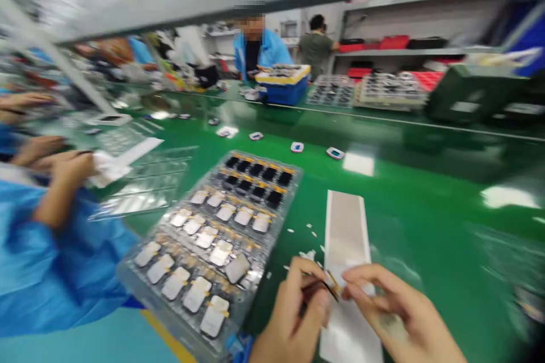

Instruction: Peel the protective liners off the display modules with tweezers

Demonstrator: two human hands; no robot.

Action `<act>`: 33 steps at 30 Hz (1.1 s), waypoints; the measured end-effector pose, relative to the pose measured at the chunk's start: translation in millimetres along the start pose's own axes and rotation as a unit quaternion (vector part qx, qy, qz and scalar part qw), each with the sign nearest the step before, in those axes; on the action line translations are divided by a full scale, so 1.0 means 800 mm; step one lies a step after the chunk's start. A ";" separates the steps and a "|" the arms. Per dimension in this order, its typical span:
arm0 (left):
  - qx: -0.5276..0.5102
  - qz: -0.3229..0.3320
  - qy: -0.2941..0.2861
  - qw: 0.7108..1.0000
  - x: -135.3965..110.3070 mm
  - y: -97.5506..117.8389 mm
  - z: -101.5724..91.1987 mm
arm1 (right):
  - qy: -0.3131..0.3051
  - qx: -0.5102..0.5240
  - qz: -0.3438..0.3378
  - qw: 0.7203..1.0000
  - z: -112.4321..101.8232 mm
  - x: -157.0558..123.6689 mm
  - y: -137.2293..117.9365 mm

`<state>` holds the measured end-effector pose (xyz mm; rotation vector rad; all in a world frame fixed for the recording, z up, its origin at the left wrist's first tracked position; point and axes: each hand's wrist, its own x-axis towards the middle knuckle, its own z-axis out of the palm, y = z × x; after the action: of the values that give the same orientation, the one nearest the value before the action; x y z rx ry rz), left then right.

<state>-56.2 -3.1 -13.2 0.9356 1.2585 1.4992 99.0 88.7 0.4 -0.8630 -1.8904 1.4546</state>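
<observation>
My left hand (pixel 298 309) grips a small dark display module (pixel 331 290), seen almost edge-on, with an orange flex strip sticking up from it. Close beside it, my right hand (pixel 392 312) has thumb and forefinger pinched together; whatever is between those fingertips is too small to make out. Under both hands lies a long strip of pale backing paper (pixel 347 215). Left of my hands, a clear plastic tray (pixel 293 181) holds rows of similar modules, dark-faced at the far end and white-backed nearer me.
Small white scraps (pixel 309 254) lie beside the paper strip. Several small white-rimmed pieces (pixel 297 147) sit in a line farther back. At left, a co-worker's hands (pixel 70 170) work near clear plastic trays (pixel 145 187). A blue bin (pixel 283 93) stands across the bench.
</observation>
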 end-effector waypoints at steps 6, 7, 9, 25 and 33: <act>0.030 0.002 -0.010 0.999 -0.005 0.004 -0.008 | -0.027 0.044 0.042 0.998 0.000 0.023 -0.061; 0.036 0.011 -0.013 0.999 -0.005 0.006 -0.008 | -0.033 0.051 0.047 0.997 0.002 0.024 -0.062; 0.048 0.017 -0.019 0.999 -0.004 0.009 -0.008 | -0.048 0.062 0.066 0.995 0.004 0.023 -0.059; 0.034 -0.011 -0.042 0.998 -0.005 0.005 -0.011 | -0.072 0.159 0.094 0.980 0.013 0.023 -0.052; 0.024 -0.025 -0.050 0.998 -0.006 0.018 -0.011 | -0.059 0.131 0.103 0.984 0.018 0.021 -0.051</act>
<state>-65.7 -10.4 -0.9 0.9922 1.2414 1.3712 72.5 85.7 38.0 -0.8820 -1.6778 1.8693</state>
